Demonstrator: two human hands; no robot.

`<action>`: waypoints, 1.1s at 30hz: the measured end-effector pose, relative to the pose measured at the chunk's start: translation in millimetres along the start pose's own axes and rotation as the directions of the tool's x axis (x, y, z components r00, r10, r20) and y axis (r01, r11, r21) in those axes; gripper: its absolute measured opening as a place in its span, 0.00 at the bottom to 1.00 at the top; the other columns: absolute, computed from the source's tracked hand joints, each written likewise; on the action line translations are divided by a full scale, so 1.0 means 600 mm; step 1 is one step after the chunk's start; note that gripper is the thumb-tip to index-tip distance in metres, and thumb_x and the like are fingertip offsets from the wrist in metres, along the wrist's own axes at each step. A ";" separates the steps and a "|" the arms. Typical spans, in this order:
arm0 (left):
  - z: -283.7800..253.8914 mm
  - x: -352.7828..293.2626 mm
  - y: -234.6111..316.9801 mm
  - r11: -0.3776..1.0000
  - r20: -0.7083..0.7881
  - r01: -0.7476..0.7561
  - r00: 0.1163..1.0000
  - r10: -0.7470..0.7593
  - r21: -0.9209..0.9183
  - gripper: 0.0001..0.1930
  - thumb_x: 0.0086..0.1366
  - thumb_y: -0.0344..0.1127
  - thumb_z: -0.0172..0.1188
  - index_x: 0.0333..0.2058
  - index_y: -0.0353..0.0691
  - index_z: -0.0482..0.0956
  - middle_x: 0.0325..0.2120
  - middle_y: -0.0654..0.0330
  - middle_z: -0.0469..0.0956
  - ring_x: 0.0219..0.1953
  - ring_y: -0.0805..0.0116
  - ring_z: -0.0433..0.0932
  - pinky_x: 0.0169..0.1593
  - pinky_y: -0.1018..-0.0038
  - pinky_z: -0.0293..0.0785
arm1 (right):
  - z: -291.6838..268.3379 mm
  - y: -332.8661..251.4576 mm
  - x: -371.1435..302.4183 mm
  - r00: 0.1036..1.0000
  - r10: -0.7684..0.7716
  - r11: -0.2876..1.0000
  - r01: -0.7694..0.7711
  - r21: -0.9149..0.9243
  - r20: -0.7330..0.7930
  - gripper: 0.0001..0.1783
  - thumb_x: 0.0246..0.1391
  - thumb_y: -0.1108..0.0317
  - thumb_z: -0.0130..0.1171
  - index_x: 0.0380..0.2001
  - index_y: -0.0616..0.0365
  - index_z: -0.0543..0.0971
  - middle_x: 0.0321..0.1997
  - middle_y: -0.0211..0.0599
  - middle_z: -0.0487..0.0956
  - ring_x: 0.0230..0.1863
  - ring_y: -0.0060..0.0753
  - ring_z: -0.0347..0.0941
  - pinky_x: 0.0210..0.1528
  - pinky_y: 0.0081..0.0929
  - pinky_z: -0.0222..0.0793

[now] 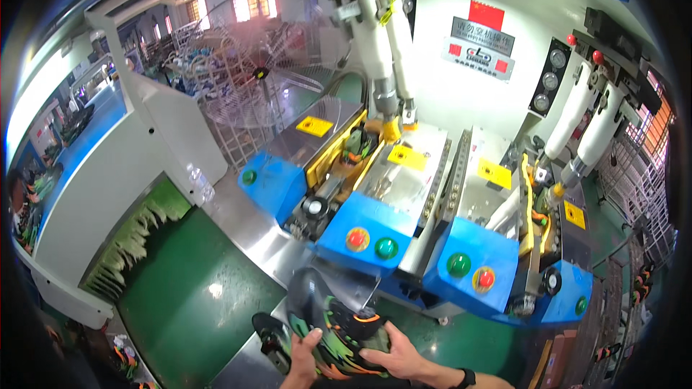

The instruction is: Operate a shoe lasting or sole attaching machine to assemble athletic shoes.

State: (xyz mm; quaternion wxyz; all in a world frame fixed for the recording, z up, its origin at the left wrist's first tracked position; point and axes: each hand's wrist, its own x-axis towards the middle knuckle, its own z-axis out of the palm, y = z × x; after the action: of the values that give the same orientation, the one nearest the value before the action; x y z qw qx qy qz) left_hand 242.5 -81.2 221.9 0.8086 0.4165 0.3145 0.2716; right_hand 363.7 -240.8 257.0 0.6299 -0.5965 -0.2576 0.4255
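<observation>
Low in the head view, both my hands grip a sports shoe [339, 331] in black, green and orange, its dark glossy toe pointing away from me. My left hand [303, 361] is closed on the shoe's left side, thumb on top. Around its right side my right hand [398, 354] is wrapped, beside the opening with orange trim. A second dark shoe-like piece [269, 333] shows just left of the held one, partly behind my left hand; I cannot tell whether it is held.
Ahead stands a two-station press with blue housings [371, 234], a red button [357, 239] and green buttons [458, 265]. A shoe [358, 145] sits in its left station under a white press arm [375, 43]. A green conveyor belt [202, 288], bottle [198, 180] and fan [261, 72] are leftward.
</observation>
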 end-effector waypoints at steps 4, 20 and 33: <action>0.042 0.144 0.034 0.953 -0.013 -0.297 0.955 0.297 -0.052 0.35 0.62 0.28 0.56 0.65 0.32 0.50 0.61 0.49 0.61 0.64 0.58 0.60 0.67 0.66 0.54 | -0.069 -0.022 0.011 0.972 0.014 0.999 -0.025 -0.042 -0.234 0.42 0.47 0.63 0.67 0.62 0.67 0.60 0.57 0.47 0.70 0.57 0.36 0.67 0.61 0.33 0.61; 0.380 0.947 0.147 0.717 0.543 -0.213 0.796 -0.267 0.664 0.25 0.39 0.21 0.59 0.42 0.32 0.73 0.30 0.52 0.78 0.30 0.61 0.77 0.37 0.69 0.74 | -0.055 -0.185 0.237 0.752 0.089 0.981 -0.181 -0.075 -0.653 0.24 0.49 0.70 0.62 0.50 0.64 0.68 0.49 0.41 0.74 0.50 0.31 0.70 0.52 0.33 0.67; -0.198 0.604 0.288 0.937 0.130 -0.157 0.970 0.206 -0.313 0.35 0.44 0.24 0.57 0.56 0.31 0.64 0.50 0.46 0.72 0.50 0.51 0.74 0.55 0.60 0.70 | -0.193 -0.264 0.742 0.756 0.446 0.862 -0.220 0.456 -0.479 0.12 0.54 0.74 0.49 0.38 0.70 0.76 0.39 0.48 0.78 0.41 0.39 0.77 0.47 0.39 0.74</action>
State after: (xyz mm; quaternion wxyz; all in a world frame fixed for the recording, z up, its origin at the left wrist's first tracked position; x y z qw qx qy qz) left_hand 361.7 320.1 211.5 0.8566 0.3367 0.1635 0.3552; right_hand 721.4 84.9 311.3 0.6908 -0.6016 0.1406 0.3758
